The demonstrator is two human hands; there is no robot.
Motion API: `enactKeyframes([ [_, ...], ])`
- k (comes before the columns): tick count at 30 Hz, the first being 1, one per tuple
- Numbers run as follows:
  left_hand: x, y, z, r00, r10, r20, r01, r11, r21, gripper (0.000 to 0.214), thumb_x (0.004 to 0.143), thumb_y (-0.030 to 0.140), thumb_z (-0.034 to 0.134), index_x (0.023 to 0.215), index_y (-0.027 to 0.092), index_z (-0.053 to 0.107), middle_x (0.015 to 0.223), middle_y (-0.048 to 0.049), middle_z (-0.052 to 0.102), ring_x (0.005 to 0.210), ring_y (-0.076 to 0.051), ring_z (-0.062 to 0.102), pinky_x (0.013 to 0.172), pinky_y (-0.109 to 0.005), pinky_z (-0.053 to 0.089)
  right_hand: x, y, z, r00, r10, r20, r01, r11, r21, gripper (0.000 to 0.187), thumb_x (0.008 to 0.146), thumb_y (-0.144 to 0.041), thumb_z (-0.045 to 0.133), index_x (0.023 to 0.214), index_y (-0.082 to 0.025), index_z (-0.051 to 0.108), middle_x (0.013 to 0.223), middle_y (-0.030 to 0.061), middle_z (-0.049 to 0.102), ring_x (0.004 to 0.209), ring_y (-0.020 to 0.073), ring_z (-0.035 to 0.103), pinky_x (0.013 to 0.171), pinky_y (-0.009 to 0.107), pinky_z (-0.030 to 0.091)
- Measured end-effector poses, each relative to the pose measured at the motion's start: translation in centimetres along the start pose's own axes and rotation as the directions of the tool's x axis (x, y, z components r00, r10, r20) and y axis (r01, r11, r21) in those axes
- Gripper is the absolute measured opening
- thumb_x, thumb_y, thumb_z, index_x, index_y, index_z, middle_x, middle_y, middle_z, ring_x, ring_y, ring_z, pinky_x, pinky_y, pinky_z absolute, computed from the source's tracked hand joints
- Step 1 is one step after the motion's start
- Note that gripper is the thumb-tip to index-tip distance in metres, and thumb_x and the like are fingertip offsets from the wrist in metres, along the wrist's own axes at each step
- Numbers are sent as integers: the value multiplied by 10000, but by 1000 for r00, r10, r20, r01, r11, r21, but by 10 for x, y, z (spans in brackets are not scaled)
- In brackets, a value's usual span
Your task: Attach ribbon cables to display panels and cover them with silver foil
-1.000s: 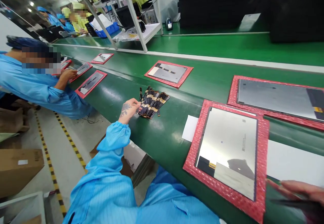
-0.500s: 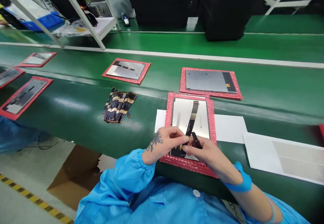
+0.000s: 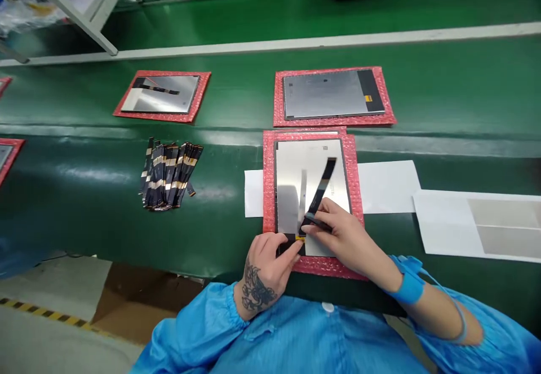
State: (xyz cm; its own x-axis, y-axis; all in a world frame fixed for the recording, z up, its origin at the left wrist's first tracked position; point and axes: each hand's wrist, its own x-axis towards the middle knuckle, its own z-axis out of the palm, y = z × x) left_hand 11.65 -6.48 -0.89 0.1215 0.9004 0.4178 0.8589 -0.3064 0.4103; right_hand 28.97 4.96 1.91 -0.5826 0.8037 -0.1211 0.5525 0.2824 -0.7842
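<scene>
A display panel (image 3: 291, 160) lies face down on a pink bubble-wrap sheet (image 3: 354, 194) in front of me. My left hand (image 3: 266, 267) rests at its lower left, thumb and bent forefinger apart, the thumb touching a small yellow connector tab (image 3: 300, 238) on the dark strip. In my right hand (image 3: 338, 230), a black flex cable (image 3: 323, 185) slants upward over the panel, its lower end near the tab. That hand also holds a slim dark tool (image 3: 318, 222), which looks like tweezers. Whether the cable end meets the tab is too small to tell.
A pile of flex cables (image 3: 169, 174) lies to the left. Behind are a panel with a cable (image 3: 163, 95) and another panel (image 3: 327, 95), both on pink wrap. White sheets (image 3: 386, 185) lie at the right. A white rack (image 3: 84, 19) stands at the back left.
My left hand has let go of the cable and moved down to the panel's lower edge. My right hand keeps the cable, now tilted further right. The view has tipped downward.
</scene>
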Motion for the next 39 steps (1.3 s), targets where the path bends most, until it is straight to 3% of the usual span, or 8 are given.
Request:
enactKeyframes([
  [3, -2, -1, -1, 999, 28, -23, -28, 999, 15, 244, 951, 165, 564, 1059, 204, 779, 906, -85, 690, 853, -199, 647, 741, -305, 551, -2, -3, 2, 998, 23, 52, -25, 998, 51, 251, 940, -266, 564, 696, -234, 611, 879, 55, 587, 781, 223, 636, 663, 357, 547],
  [8, -3, -1, -4, 1000, 16, 7, -16, 1000, 7, 256, 945, 146, 564, 1073, 209, 776, 901, -82, 692, 862, -201, 650, 749, -309, 553, -3, -3, 5, 999, 21, 43, -23, 999, 41, 294, 961, -295, 511, 672, -257, 543, 879, 78, 578, 768, 249, 630, 639, 393, 537],
  [16, -1, -1, -6, 1000, 11, 23, -11, 1000, 11, 245, 954, 144, 561, 1075, 218, 762, 925, -61, 678, 880, -184, 625, 782, -284, 537, -2, -3, 6, 997, -6, 78, 9, 999, -38, 228, 925, -169, 584, 710, -237, 547, 918, 44, 607, 781, 202, 625, 636, 312, 503],
  [23, -2, 0, -5, 999, 13, 37, -14, 999, 37, 261, 979, 154, 537, 1083, 236, 762, 947, -49, 663, 906, -175, 593, 807, -278, 522, -2, -6, 7, 997, -19, 78, 28, 994, -107, 237, 912, -116, 573, 704, -224, 541, 907, 46, 596, 783, 199, 628, 632, 310, 506],
  [28, -8, 0, -3, 994, 96, 49, -102, 986, 134, 203, 966, 236, 636, 1109, 236, 779, 1003, -73, 655, 933, -197, 536, 859, -300, 484, -3, -5, 6, 996, -27, 87, 41, 986, -163, 228, 919, -120, 565, 715, -220, 551, 890, 46, 586, 776, 196, 629, 624, 304, 509],
  [33, -10, 3, -3, 991, 63, 119, -83, 983, 163, 284, 931, 314, 691, 1197, 241, 759, 1025, -94, 657, 939, -224, 538, 863, -338, 456, -2, -10, 10, 996, -37, 83, 53, 978, -199, 221, 920, -130, 562, 724, -224, 520, 903, 50, 597, 766, 198, 640, 608, 294, 505],
  [36, -5, 6, -5, 989, 25, 144, -47, 988, 148, 323, 981, 344, 593, 1248, 213, 718, 1010, -98, 653, 917, -230, 556, 810, -354, 468, -3, -8, 6, 1000, -4, -24, -2, 972, -234, 130, 945, -214, 555, 816, -214, 551, 989, 89, 622, 752, 215, 649, 569, 312, 497],
  [39, -2, 6, -7, 994, -9, 109, -1, 996, 86, 327, 1024, 311, 488, 1259, 199, 685, 1003, -89, 645, 923, -227, 577, 800, -357, 503, -15, 6, -11, 948, 81, -307, -161, 955, -247, 243, 986, -427, 535, 912, -209, 611, 1046, 132, 655, 762, 250, 663, 587, 353, 511],
])
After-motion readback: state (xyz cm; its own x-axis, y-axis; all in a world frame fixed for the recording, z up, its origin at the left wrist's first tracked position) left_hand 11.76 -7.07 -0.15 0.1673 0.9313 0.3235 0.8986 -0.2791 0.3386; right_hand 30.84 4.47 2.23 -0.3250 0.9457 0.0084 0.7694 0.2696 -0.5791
